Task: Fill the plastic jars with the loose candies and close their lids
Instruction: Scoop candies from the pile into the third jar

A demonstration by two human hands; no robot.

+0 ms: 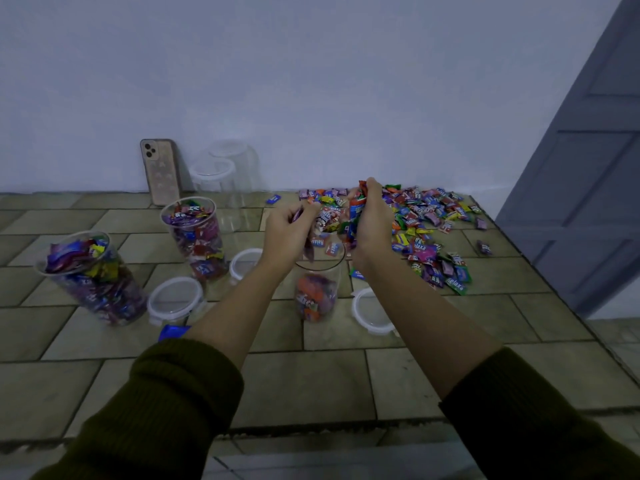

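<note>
Jars [316,289]: three hold candies; left hand [287,233] and right hand [369,223] each clutch candies.

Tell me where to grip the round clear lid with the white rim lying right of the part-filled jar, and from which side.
Judging by its pose, take the round clear lid with the white rim by its rim, from above: it lies flat on the tiled surface, so only the edge gives purchase. Come at its near right edge, clear of the part-filled clear plastic jar.

Upright half-filled clear jar [316,296] beside scattered bright wrapped candies [427,223]
</note>
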